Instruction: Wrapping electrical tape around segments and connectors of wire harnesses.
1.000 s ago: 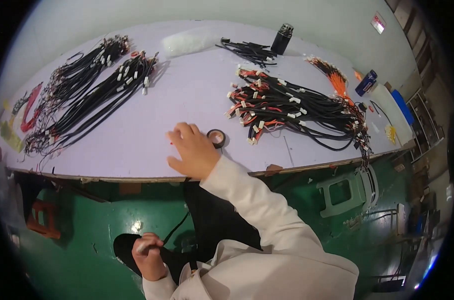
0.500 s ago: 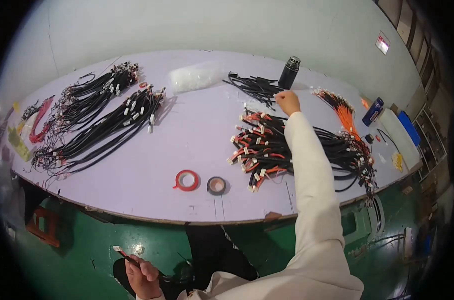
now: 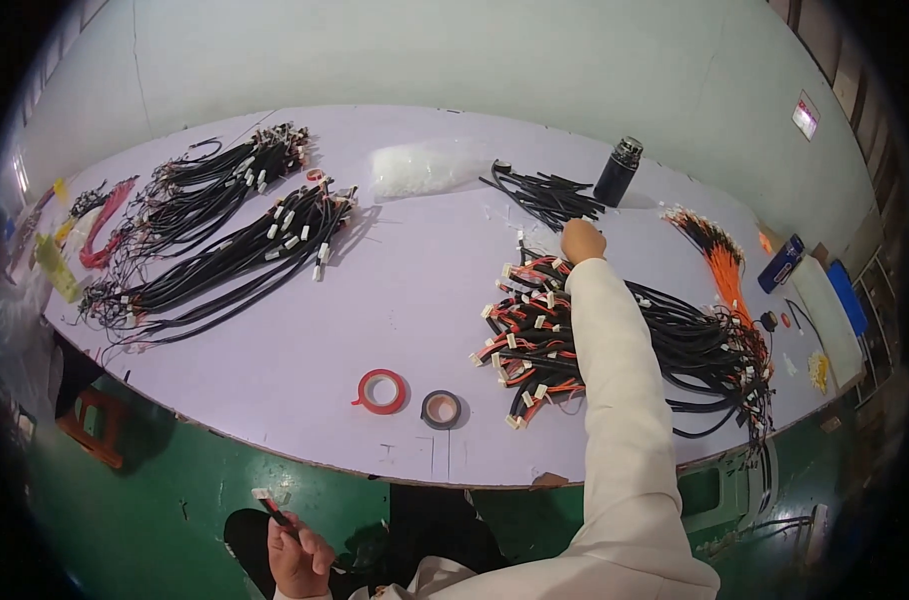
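My left hand (image 3: 297, 560) is closed round a wire harness (image 3: 275, 512), below the table's front edge; a white connector tops its black and red wires. My right arm stretches across the table, and my right hand (image 3: 583, 241) is closed beside the near end of a pile of short black tubes (image 3: 545, 195). Whatever its fingers hold, if anything, is hidden. Under and beside my right forearm spreads a heap of black cable harnesses (image 3: 675, 335) with white connectors and red and orange wires.
Two black cable bundles (image 3: 225, 260) lie at the left. Red tape (image 3: 403, 392) and dark tape (image 3: 457, 410) rest near the front edge. Behind are a clear plastic bag (image 3: 425, 168) and a black flask (image 3: 617, 172). Orange wires (image 3: 725, 280) and a blue can (image 3: 781, 264) are at the right.
The whole view has shifted, with the table now lower and further right. My right hand stays near the black tubes, now at their near end. My left hand still holds the wire harness.
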{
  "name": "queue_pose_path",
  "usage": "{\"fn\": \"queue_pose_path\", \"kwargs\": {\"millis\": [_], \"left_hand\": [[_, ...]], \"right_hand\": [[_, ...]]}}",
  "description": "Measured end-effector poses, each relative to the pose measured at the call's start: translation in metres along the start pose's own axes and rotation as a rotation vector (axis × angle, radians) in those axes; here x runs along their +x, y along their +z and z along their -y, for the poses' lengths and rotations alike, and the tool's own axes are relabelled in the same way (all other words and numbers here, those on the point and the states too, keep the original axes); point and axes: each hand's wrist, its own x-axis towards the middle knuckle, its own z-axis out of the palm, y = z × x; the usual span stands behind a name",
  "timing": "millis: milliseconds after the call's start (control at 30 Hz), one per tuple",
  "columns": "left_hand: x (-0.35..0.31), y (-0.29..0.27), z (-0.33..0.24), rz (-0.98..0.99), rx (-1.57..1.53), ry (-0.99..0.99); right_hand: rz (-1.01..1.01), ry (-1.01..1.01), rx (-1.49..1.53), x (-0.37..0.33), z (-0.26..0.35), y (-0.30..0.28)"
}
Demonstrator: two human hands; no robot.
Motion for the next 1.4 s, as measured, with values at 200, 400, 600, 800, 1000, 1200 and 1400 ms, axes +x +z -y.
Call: {"fn": "queue_pose_path", "kwargs": {"millis": [200, 400, 600, 800, 1000, 1200, 1400], "left_hand": [[-0.002, -0.001, -0.003, 0.017, -0.007, -0.053], [-0.004, 0.009, -0.014, 0.25, 0.033, -0.128], [-0.008, 0.015, -0.012, 0.198, 0.055, -0.323], [-0.031, -0.011, -0.02, 0.096, 0.105, -0.368], [-0.053, -0.028, -0.03, -0.032, 0.25, -0.208], [-0.056, -0.028, -0.031, -0.031, 0.264, -0.192], [-0.056, -0.03, -0.034, -0.039, 0.238, -0.259]], "right_hand": [[-0.073, 0.091, -0.038, -0.007, -0.012, -0.016], [-0.247, -0.131, 0.288, -0.053, 0.031, -0.123], [0.623, -0.369, 1.103, -0.304, 0.167, -0.196], [1.104, -0.106, 1.53, -0.443, 0.228, -0.148], [1.025, -0.129, 1.613, -0.472, 0.251, -0.155], [0.872, -0.196, 1.554, -0.48, 0.247, -0.147], [0.724, -0.325, 1.537, -0.477, 0.249, -0.154]]}}
